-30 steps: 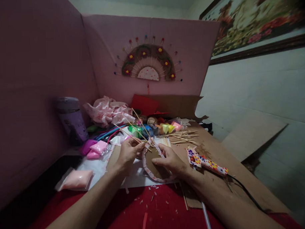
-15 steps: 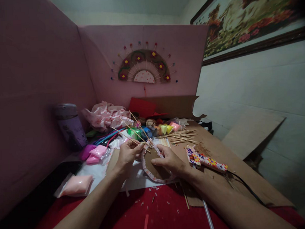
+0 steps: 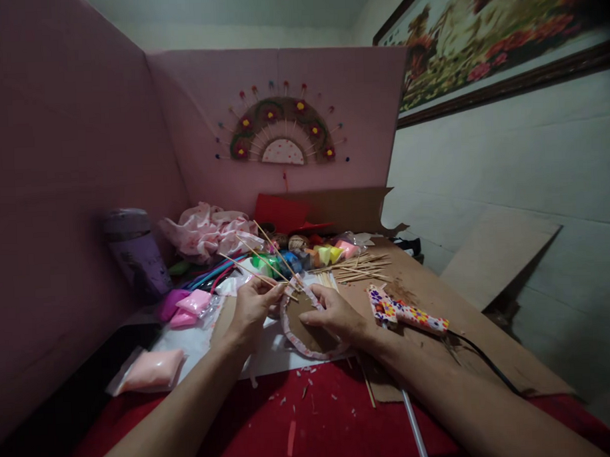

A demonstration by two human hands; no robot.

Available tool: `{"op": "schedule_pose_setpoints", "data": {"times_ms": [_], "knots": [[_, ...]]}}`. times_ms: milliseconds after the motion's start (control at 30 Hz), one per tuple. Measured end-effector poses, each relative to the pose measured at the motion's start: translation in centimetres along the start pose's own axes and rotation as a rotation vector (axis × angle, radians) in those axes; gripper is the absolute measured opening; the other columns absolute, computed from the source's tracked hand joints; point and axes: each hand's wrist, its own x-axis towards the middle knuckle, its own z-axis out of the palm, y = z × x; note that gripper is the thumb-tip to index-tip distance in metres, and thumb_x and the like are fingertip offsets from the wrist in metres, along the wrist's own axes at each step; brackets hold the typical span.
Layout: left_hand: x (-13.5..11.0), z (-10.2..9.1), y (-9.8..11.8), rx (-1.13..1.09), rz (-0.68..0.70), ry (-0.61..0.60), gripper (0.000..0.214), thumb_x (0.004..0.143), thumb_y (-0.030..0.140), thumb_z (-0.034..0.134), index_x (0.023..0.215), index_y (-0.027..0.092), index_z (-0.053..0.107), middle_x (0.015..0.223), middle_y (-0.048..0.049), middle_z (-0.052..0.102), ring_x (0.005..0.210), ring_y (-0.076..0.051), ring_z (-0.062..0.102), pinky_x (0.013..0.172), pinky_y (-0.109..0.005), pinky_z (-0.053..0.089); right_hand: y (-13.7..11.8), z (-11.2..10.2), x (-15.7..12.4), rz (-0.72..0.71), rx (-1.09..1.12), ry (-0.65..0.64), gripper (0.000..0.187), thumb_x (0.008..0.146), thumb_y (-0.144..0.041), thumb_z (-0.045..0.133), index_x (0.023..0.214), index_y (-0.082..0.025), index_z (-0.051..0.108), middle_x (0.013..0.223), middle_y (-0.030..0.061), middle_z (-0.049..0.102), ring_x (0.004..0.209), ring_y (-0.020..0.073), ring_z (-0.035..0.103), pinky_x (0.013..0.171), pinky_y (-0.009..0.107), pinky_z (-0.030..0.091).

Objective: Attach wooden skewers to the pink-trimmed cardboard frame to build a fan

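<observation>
A half-round cardboard piece (image 3: 308, 332) edged with a pale dotted trim lies in front of me on white paper. My left hand (image 3: 252, 309) is pinched on thin wooden sticks (image 3: 258, 257) that fan up and away from the piece's top corner. My right hand (image 3: 335, 315) rests on the cardboard, fingers curled and pressing its upper edge by the trim.
A flower-patterned glue gun (image 3: 408, 313) with a black cord lies to the right on brown cardboard. Loose sticks (image 3: 359, 268), coloured clay packs (image 3: 306, 257), pink clay bags (image 3: 150, 368), a purple cup (image 3: 136, 251) and crumpled cloth (image 3: 207, 228) crowd the back. A finished fan (image 3: 281, 132) hangs on the pink board.
Both hands stay on the cardboard piece and sticks with only small finger shifts. The view has drifted slightly, sliding the scene a little to the left.
</observation>
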Motion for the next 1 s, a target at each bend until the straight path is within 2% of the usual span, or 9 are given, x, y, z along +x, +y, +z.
{"op": "schedule_pose_setpoints", "data": {"times_ms": [700,1000], "knots": [[0.11,-0.04,-0.15,0.003,-0.003,0.02,0.033,0.053,0.034,0.076,0.064,0.013,0.053,0.054,0.0016,0.056,0.045,-0.01,0.051,0.042,-0.022,0.04,0.15,-0.06,-0.12,0.003,-0.019,-0.004,0.032,0.057,-0.021,0.061,0.088,-0.015,0.054,0.076,0.0022,0.062,0.067,0.0159,0.056,0.06,0.028,0.044],[0.01,0.06,0.0,-0.016,-0.014,0.023,0.033,0.052,0.033,0.077,0.064,0.012,0.054,0.053,0.0014,0.057,0.045,-0.01,0.051,0.043,-0.021,0.039,0.2,-0.1,-0.09,0.027,-0.01,-0.019,0.032,0.057,-0.02,0.061,0.088,-0.016,0.052,0.074,0.0004,0.06,0.063,0.0149,0.056,0.056,0.026,0.043]]}}
